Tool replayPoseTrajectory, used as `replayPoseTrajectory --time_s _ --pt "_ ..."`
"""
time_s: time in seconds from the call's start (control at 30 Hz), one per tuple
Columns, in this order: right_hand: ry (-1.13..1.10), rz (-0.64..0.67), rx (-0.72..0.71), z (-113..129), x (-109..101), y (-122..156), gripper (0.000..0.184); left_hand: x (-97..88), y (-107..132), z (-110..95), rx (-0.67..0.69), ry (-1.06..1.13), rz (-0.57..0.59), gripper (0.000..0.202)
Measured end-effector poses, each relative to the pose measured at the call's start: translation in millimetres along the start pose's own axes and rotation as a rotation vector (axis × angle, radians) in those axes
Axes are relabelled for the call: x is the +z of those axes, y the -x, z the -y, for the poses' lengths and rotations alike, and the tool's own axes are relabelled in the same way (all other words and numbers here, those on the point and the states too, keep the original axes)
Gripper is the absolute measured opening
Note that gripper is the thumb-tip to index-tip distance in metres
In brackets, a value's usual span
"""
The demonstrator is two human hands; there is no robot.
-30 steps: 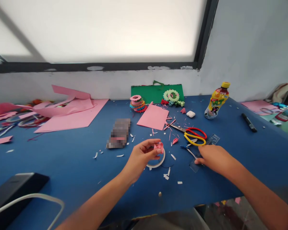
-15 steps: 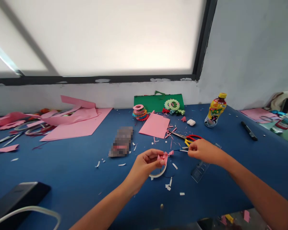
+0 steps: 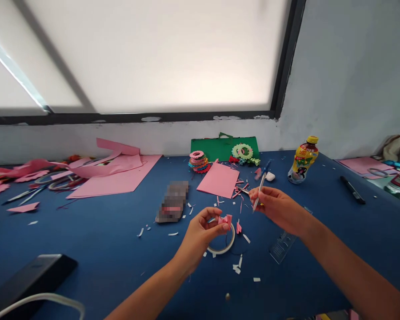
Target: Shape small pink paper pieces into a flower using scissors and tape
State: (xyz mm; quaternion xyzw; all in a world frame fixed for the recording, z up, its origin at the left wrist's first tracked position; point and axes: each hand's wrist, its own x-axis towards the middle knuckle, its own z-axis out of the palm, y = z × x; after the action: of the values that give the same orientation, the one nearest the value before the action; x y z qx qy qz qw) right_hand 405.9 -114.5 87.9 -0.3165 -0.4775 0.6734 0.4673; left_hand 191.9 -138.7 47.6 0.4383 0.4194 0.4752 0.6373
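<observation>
My left hand (image 3: 202, 235) pinches a small folded pink paper piece (image 3: 225, 220) just above a roll of tape (image 3: 222, 246) that lies on the blue table (image 3: 103, 235). My right hand (image 3: 278, 209) is closed on a blue-capped pen (image 3: 261, 184), held upright a little to the right of the pink piece. A clear ruler (image 3: 282, 246) lies on the table below my right wrist. Scissors are mostly hidden behind my right hand.
A pink sheet (image 3: 219, 179), stacked paper rings (image 3: 198, 161), green card (image 3: 224, 147), a white earbud case (image 3: 270, 176) and a juice bottle (image 3: 303, 160) stand behind. Large pink sheets (image 3: 113, 175) lie left. A black marker (image 3: 352, 190) is right, a black device (image 3: 30, 275) near left.
My right hand left the ruler, picked the pen up from beside the scissors and raised it. My left hand kept hold of the pink piece. The view tilted slightly.
</observation>
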Motion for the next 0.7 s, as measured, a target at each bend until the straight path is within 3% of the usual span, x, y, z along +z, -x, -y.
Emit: replayPoseTrajectory --time_s 0.1,0.3,0.47,0.7 --pt "0.07 -0.049 -0.068 -17 8 -3 0.021 -0.2 0 1 0.002 -0.023 0.023 0.035" --pt "0.254 0.011 -0.098 -47 -1 -4 0.022 0.2 1 0 -0.011 -0.076 0.08 0.025" --pt "0.247 -0.003 -0.13 -52 6 1 0.024 2.9 2 -1 -0.006 -0.095 0.074 0.025" --pt "0.198 0.065 -0.067 -55 13 9 0.038 7.1 8 0 -0.012 -0.083 0.156 0.022"
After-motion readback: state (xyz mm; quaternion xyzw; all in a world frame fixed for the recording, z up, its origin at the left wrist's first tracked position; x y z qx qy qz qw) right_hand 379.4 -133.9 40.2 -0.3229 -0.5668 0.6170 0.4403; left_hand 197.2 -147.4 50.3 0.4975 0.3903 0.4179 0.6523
